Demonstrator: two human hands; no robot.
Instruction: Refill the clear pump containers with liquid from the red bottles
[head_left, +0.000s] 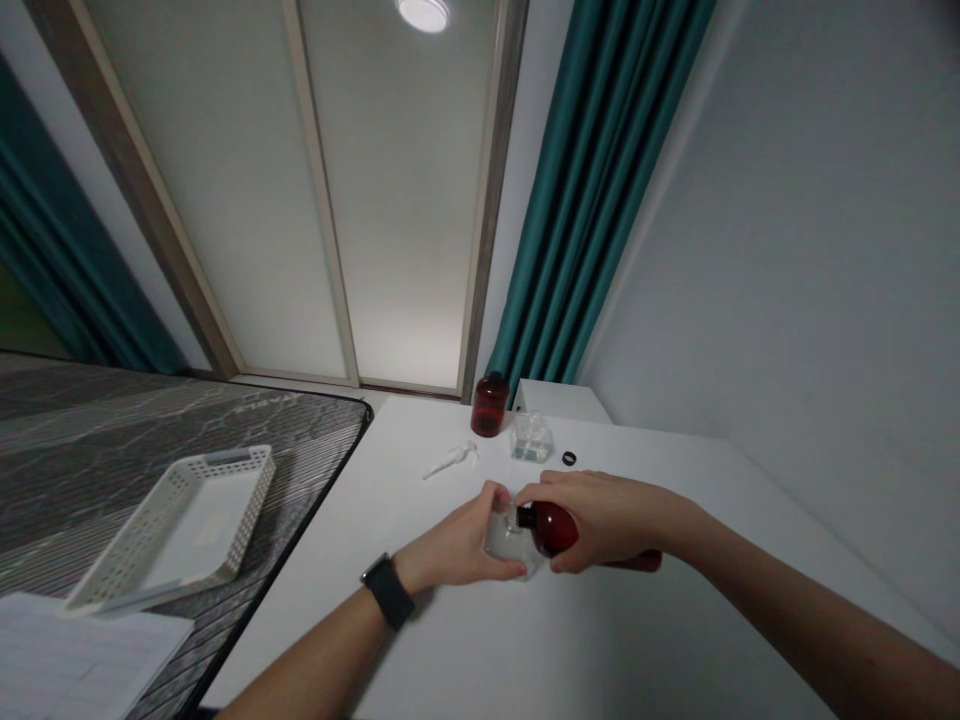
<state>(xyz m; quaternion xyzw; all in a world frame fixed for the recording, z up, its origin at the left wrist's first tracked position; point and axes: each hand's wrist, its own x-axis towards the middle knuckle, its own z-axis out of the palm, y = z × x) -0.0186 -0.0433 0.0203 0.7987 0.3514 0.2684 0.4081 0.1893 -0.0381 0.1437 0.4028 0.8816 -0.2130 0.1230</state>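
Observation:
Over the white table, my left hand (476, 540) is closed around a clear bottle (508, 540). My right hand (604, 515) grips a dark red bottle (553, 528) that lies tilted on its side, its black neck pointing left at the clear bottle's top. Whether the two necks touch cannot be made out. Behind my hands lie a clear pump head with a tube (454, 459), a small black ring (569, 458) and a clear item with a greenish base (531, 438). Another red bottle (489, 405) with a black top stands at the table's far edge.
A white perforated basket (251, 520) and some paper sheets (90, 655) lie on the grey patterned surface at left. A white box (562, 400) is at the table's far edge, before the green curtain (592, 200). A wall (810, 250) borders the right side.

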